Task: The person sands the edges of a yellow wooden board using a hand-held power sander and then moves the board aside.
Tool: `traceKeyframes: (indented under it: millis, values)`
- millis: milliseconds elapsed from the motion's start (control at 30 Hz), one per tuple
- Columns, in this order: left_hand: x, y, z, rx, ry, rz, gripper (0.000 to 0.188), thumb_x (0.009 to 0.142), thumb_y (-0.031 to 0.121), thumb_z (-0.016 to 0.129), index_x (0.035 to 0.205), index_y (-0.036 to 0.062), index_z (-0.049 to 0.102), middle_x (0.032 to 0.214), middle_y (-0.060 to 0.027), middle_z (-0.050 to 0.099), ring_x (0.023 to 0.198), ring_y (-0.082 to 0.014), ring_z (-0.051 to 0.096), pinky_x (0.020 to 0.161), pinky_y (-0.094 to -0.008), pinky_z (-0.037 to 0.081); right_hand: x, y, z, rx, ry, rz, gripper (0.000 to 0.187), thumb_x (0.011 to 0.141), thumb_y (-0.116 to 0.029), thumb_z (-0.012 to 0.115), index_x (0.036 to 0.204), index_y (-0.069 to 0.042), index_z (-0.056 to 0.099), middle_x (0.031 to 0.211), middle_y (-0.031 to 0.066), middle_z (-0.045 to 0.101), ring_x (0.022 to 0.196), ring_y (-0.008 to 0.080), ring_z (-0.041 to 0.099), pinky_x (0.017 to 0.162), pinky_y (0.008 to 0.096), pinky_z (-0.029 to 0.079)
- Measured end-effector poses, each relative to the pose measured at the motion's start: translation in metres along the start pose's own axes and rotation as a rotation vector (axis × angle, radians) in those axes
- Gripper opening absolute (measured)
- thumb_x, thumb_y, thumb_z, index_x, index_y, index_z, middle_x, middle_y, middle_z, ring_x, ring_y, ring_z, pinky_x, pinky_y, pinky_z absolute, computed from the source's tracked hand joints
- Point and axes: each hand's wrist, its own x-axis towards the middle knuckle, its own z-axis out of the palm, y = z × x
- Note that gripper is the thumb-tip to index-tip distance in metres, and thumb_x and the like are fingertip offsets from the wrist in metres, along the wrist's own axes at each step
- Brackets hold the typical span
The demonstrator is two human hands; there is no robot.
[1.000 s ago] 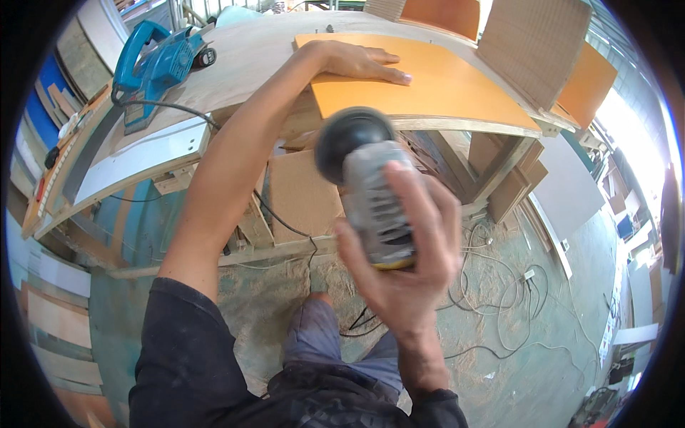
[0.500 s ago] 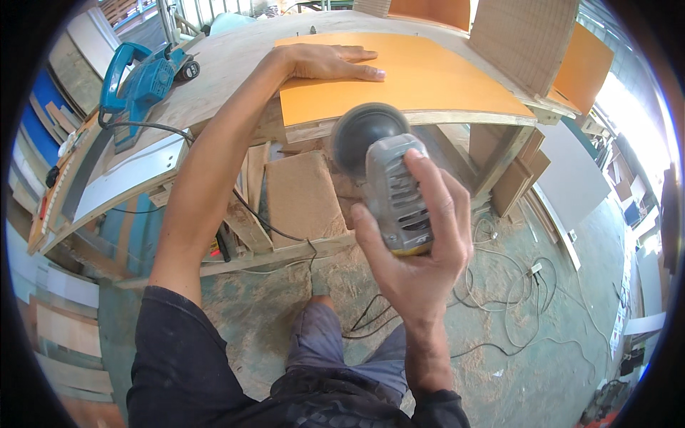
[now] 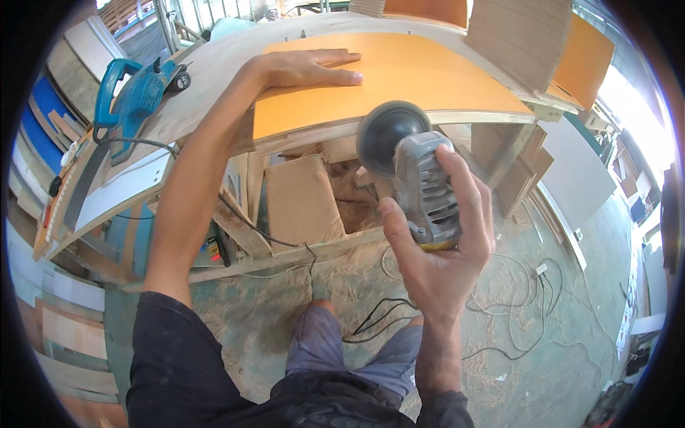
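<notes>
My left hand [image 3: 308,69] lies flat near the left end of an orange-faced panel [image 3: 421,75], its fingers pointing right. In my right hand [image 3: 457,250] is a disc sander [image 3: 427,187] with a grey vented body, a yellow band at its lower end and a round dark disc. My thumb and fingers wrap round the body. The disc stands against the panel's pale wooden front edge, right of its middle; its working face is turned away, so I cannot tell whether it touches. The panel rests on a wooden workbench [image 3: 239,43].
A teal belt sander [image 3: 139,100] sits on the bench's left side, its cord trailing beneath my left arm. A sawdust-covered board [image 3: 303,200] lies in the frame below. Cables [image 3: 528,285] loop across the dusty floor at right. Upright boards [image 3: 517,43] stand at back right.
The sander in my right hand has moved right along the panel's front edge. My left hand and the panel's left end appear slightly further left, partly with a small shift of view.
</notes>
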Motion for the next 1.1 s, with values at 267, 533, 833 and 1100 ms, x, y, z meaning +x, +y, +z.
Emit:
traceKeyframes:
  millis: [267, 533, 833, 1100]
  values:
    - [-0.003, -0.008, -0.001, -0.076, -0.021, 0.029, 0.09, 0.098, 0.066, 0.06, 0.165, 0.0114, 0.035, 0.174, -0.0135, 0.026, 0.161, -0.0284, 0.019, 0.132, -0.0396, 0.015, 0.009, 0.02, -0.018, -0.006, 0.021, 0.036, 0.067, 0.073, -0.011, 0.089, 0.137, -0.015, 0.069, 0.124, 0.0135, 0.064, 0.108, 0.0252, 0.07, 0.087, 0.0388, 0.06]
    - [-0.001, -0.002, -0.002, -0.083, -0.038, 0.052, 0.094, 0.097, 0.067, 0.061, 0.165, 0.0081, 0.034, 0.173, -0.0149, 0.025, 0.161, -0.0292, 0.018, 0.132, -0.0401, 0.015, 0.017, 0.045, -0.04, -0.02, 0.011, 0.082, 0.068, 0.077, -0.008, 0.087, 0.141, -0.009, 0.065, 0.127, 0.0117, 0.065, 0.115, 0.0227, 0.067, 0.096, 0.0372, 0.056]
    - [-0.004, 0.005, -0.002, -0.033, -0.02, -0.007, 0.103, 0.089, 0.079, 0.06, 0.165, 0.0133, 0.037, 0.173, -0.0149, 0.027, 0.161, -0.0327, 0.02, 0.131, -0.0458, 0.015, 0.031, 0.073, -0.059, 0.047, 0.057, 0.154, 0.065, 0.076, -0.012, 0.088, 0.137, -0.009, 0.068, 0.125, 0.0124, 0.067, 0.114, 0.0242, 0.068, 0.096, 0.0392, 0.056]
    - [-0.004, 0.002, -0.008, -0.028, -0.037, 0.062, 0.096, 0.09, 0.075, 0.061, 0.164, 0.018, 0.039, 0.172, -0.016, 0.028, 0.16, -0.0341, 0.022, 0.13, -0.0467, 0.02, 0.044, 0.089, -0.075, 0.054, 0.055, 0.167, 0.065, 0.076, -0.013, 0.088, 0.137, -0.009, 0.068, 0.124, 0.0124, 0.066, 0.113, 0.0235, 0.068, 0.095, 0.0386, 0.056]
